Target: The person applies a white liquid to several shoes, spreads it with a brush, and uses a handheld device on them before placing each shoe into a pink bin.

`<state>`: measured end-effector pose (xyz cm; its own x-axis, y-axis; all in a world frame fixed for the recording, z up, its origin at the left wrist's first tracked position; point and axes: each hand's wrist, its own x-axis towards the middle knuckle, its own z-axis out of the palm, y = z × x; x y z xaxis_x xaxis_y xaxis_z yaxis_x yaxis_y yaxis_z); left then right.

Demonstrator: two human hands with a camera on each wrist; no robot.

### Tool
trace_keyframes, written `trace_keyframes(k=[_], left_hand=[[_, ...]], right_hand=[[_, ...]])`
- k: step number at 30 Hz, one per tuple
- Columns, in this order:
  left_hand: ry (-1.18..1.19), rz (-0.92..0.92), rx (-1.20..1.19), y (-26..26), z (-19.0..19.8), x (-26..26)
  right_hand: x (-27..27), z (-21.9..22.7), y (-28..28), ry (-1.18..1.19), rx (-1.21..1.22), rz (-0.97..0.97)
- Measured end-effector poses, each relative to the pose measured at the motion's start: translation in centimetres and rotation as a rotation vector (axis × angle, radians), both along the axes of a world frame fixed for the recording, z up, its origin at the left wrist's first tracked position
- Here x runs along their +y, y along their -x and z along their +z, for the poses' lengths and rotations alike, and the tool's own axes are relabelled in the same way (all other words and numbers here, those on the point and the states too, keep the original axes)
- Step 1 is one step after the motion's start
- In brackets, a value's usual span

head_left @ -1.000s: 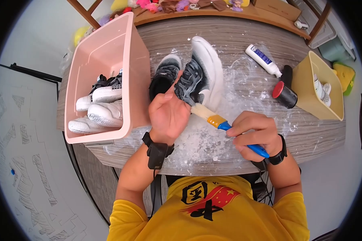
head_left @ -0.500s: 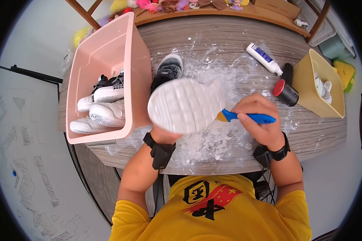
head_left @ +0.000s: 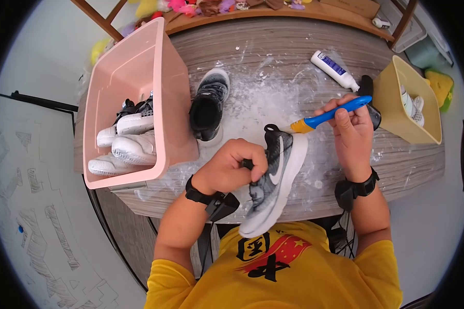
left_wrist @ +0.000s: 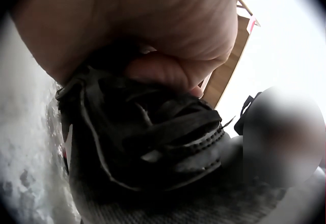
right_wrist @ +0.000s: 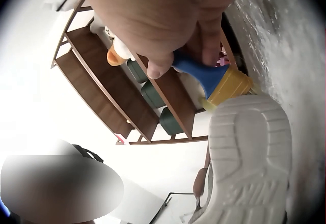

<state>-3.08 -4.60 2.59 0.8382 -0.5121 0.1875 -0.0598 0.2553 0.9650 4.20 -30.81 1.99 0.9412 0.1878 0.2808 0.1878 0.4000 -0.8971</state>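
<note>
A black-and-grey shoe (head_left: 273,180) with a white sole is gripped by my left hand (head_left: 234,167), fingers curled in at its opening and laces. Its toe points down toward the yellow shirt, its heel away. In the left wrist view the fingers (left_wrist: 163,71) press by the dark laces (left_wrist: 173,127). My right hand (head_left: 351,131) pinches a blue-handled brush (head_left: 340,111), whose bristles meet the heel's top edge. The right wrist view shows the brush (right_wrist: 224,84) behind the white sole (right_wrist: 249,158). A matching shoe (head_left: 209,105) stands upright on the table beyond the left hand.
At left a pink bin (head_left: 178,103) holds several shoes. A white bottle (head_left: 335,70) lies at the back right, near a dark object (head_left: 366,85) partly behind the right hand. A yellow bin (head_left: 402,121) stands at far right. White residue marks the wooden table (head_left: 258,46).
The held shoe has turned from sole-up to side-on, its toe now toward the body. My left hand has moved onto its upper; the right hand and brush have moved up to the heel.
</note>
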Motion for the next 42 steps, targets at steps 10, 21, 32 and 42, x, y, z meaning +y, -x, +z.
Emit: trace_keyframes(k=[10,21,32,42], left_hand=[[-0.330,0.025,-0.180,-0.5,0.1,-1.8],[-0.320,-0.013,-0.131,-0.6,-0.2,-1.6],[-0.074,-0.052,0.054,0.1,-1.1,-1.3],[0.256,0.146,0.157,-0.3,-0.5,-2.7]], right_hand=[[-0.7,0.5,0.5,0.025,-0.150,0.085],[-0.9,1.3,1.2,0.026,-0.327,0.196],[-1.7,1.7,0.7,-0.058,-0.278,0.247],[-0.9,2.1,1.2,-0.013,-0.296,0.245]])
